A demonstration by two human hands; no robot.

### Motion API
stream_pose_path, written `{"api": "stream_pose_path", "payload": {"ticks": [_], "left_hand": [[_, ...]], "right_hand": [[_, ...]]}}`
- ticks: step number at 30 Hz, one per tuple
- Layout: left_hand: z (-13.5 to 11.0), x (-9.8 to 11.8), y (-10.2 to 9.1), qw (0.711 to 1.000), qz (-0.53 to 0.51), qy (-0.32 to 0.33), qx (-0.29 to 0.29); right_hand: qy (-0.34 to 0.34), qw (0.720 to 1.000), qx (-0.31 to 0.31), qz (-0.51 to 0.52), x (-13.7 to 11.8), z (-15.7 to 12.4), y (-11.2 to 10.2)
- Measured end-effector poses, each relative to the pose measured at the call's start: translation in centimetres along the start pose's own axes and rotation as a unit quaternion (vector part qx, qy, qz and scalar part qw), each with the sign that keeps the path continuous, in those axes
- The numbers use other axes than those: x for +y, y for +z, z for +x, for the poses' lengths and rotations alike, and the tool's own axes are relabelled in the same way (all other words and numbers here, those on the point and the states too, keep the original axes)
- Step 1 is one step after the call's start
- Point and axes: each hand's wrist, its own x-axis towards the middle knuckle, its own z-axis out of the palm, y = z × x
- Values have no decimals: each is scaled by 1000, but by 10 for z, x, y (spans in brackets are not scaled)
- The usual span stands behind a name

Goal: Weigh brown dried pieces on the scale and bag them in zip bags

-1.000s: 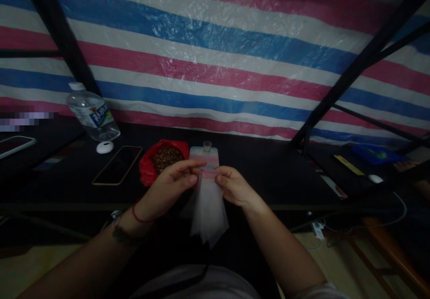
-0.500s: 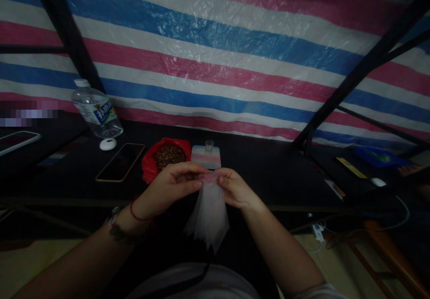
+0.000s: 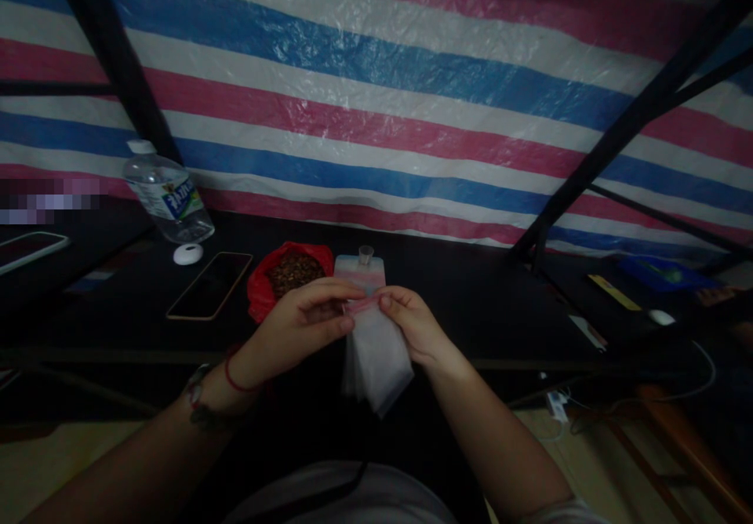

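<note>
A bunch of clear plastic zip bags (image 3: 380,355) with pink top edges hangs between my hands, in front of the table's near edge. My left hand (image 3: 311,312) pinches the bags at their upper left corner, thumb below and fingers above. On the other side my right hand (image 3: 415,324) grips the upper right of the bags between thumb and fingers. Just behind my left hand sits a red plastic bag (image 3: 263,279), rolled open and full of brown beans or seeds (image 3: 297,271). A small flat scale-like pad (image 3: 360,273) lies beyond my fingertips, bearing a small clear cup (image 3: 365,255).
On the left of the black table (image 3: 459,296) are a phone (image 3: 210,285), a white oval case (image 3: 187,254) and a clear bottle (image 3: 169,194). Dark metal posts (image 3: 588,167) rise before a striped sheet (image 3: 376,116). A blue packet (image 3: 667,274) and a person's hand (image 3: 714,296) show far right.
The bags have swung to the right and hang less fanned out at the bottom. Both hands keep their grip in nearly the same place.
</note>
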Motion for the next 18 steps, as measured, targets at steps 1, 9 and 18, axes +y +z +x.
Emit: {"api": "stream_pose_path", "payload": {"ticks": [1,9,18], "left_hand": [[0,0,0,999,27,-18,7],[-1,-4,4,951,281,-47,-116],[-1,-15,15,944,323,-43,-56]], "right_hand": [[-23,999,9,-39,-2,0,0],[-196,892,-21,-408,-21,-13,9],[-232,795,67,-557,-20,-22,18]]}}
